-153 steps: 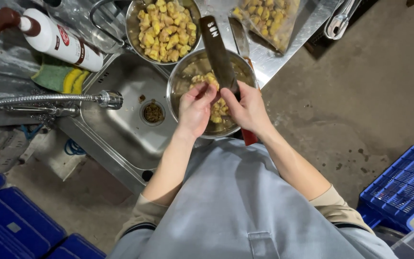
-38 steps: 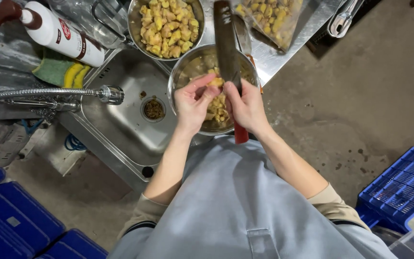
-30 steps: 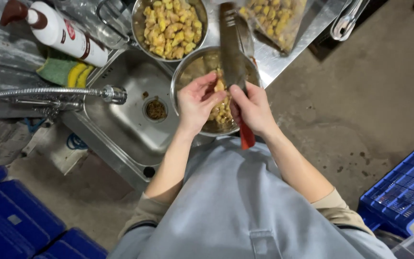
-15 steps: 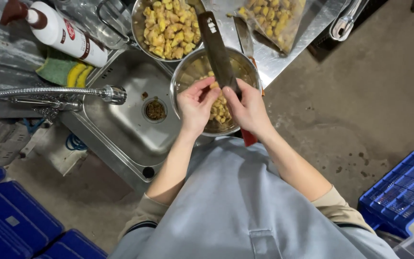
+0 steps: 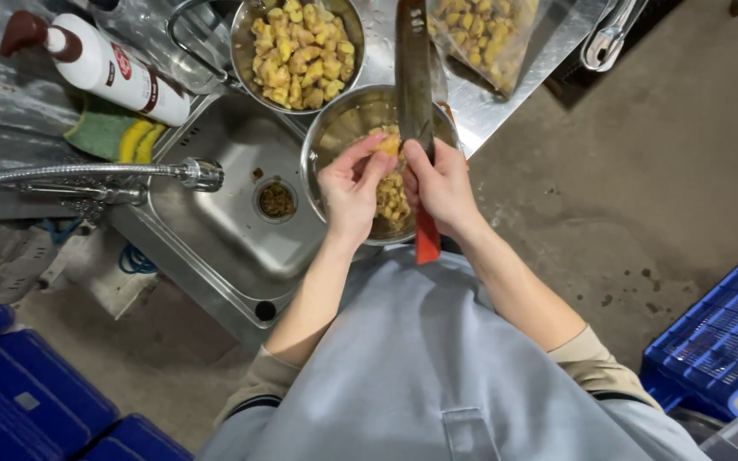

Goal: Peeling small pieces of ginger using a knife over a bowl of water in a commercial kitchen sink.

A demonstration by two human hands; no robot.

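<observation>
**Knife and yellow piece meet over the steel bowl**

Starting big: the stainless steel sink fills the left, its long chrome tap reaching across the basin. On the wet steel counter beside it stands a round metal bowl of peeled yellow chunks, with a clear plastic bag of the same chunks to its right. Closer in, a second round steel bowl sits at the sink's edge, partly filled. Over it, the right hand is wrapped around a long broad-bladed knife with a red handle (blade pointing away, handle end poking out below the palm). The left hand pinches a small yellow piece in its fingertips, right against the blade.
</observation>
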